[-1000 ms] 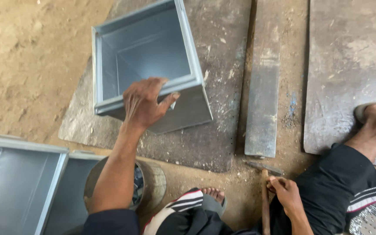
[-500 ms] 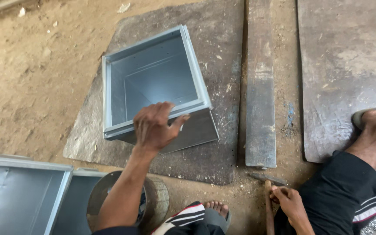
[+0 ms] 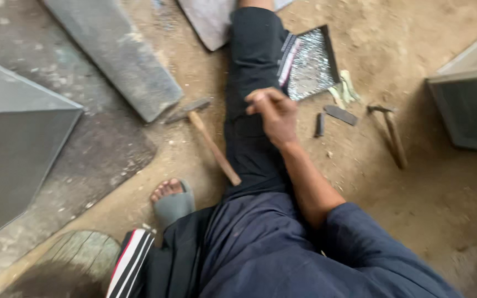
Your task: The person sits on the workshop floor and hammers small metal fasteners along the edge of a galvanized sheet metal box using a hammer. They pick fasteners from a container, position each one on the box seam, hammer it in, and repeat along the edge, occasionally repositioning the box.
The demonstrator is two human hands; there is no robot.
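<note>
Swinging away from the open metal box seen earlier, view now over the black-trousered leg (image 3: 249, 94), right hand (image 3: 274, 113) off the hammer (image 3: 208, 138), resting on that leg, grip loosely curled and empty, hammer just left on dirt floor, left hand gone from sight.

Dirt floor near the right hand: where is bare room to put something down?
Bare dirt lies below the right hammer, between the forearm and the metal box. It is crowded around the tray of scraps, the small bars and the right hand.
</note>
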